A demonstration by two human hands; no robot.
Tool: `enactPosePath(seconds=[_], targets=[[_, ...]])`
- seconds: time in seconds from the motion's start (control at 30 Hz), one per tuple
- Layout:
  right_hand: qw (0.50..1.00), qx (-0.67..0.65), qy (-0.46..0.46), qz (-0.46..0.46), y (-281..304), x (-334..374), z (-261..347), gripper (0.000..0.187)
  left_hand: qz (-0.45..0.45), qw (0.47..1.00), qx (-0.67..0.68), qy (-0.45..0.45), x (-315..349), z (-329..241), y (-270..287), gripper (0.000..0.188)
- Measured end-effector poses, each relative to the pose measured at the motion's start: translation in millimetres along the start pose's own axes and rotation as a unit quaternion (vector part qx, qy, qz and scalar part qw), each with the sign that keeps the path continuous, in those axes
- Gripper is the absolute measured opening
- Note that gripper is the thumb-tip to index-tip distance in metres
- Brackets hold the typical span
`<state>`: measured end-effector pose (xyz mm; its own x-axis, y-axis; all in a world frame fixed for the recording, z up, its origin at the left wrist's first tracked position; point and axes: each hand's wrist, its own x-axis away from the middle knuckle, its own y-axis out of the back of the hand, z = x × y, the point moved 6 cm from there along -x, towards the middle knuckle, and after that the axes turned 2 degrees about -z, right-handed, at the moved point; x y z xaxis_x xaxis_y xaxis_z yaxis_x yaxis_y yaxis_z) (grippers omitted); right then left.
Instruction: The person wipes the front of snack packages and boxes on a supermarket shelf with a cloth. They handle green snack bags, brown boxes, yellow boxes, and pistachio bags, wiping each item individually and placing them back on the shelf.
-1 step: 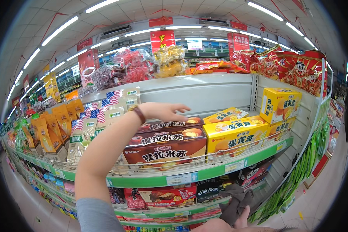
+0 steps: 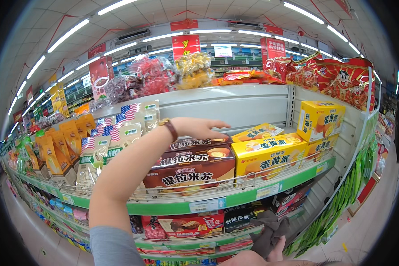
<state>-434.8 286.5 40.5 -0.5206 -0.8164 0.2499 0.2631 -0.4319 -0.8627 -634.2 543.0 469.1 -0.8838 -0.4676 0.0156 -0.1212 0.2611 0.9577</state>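
Observation:
My left hand [image 2: 201,128] reaches over the upper shelf with its fingers stretched out, and nothing shows in it. It hovers at the back of the brown snack boxes [image 2: 188,177]; whether the fingertips touch the rear box is hard to see. A brown-strapped wristwatch [image 2: 169,128] circles that wrist. Just right of the boxes stand yellow snack boxes [image 2: 270,155], one smaller one lying tilted behind. At the lower edge my right hand [image 2: 277,252] grips a dark grey cloth [image 2: 270,228], which hangs in front of the lower shelf.
Beige pouches [image 2: 131,128] and orange bags [image 2: 57,155] fill the shelf's left part. A wire rail [image 2: 248,179] runs along the green front edge. Red gift bags [image 2: 341,80] sit on top at right. Red and black boxes [image 2: 190,225] stand below. Green hanging goods [image 2: 328,204] line the shelf's end.
My left hand and forearm have shifted slightly to the right over the brown boxes. My right hand and the cloth look unchanged.

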Motion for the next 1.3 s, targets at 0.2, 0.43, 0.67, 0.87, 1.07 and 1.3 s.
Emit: enactPosePath(seconds=[0.2,0.43,0.67,0.87,1.07,1.3], targets=[[0.992,0.120,0.024,-0.022,-5.2,11.0,9.0,0.048,0.097,0.992,-0.083,0.012,-46.7,-23.4,-18.8,0.049],[1.000,0.003,0.015,-0.004,1.8,12.7,28.4,0.047,0.118,0.985,-0.064,0.106,-76.8,-24.6,-1.0,0.051],[0.998,-0.035,0.045,-0.012,22.6,29.9,45.1,0.046,0.092,0.978,-0.143,0.120,-160.0,-13.5,-24.4,0.077],[0.995,-0.069,0.072,-0.027,48.6,50.9,57.2,0.045,0.185,0.971,-0.047,0.143,-168.1,-9.0,-56.7,0.094],[0.993,-0.086,0.084,-0.018,51.6,60.9,62.9,0.044,0.231,0.957,-0.057,0.166,-160.8,-2.7,-63.3,0.104],[0.992,-0.105,0.067,0.030,72.9,60.4,69.0,0.045,0.081,0.983,-0.080,0.142,-151.0,-38.5,-29.5,0.114]])
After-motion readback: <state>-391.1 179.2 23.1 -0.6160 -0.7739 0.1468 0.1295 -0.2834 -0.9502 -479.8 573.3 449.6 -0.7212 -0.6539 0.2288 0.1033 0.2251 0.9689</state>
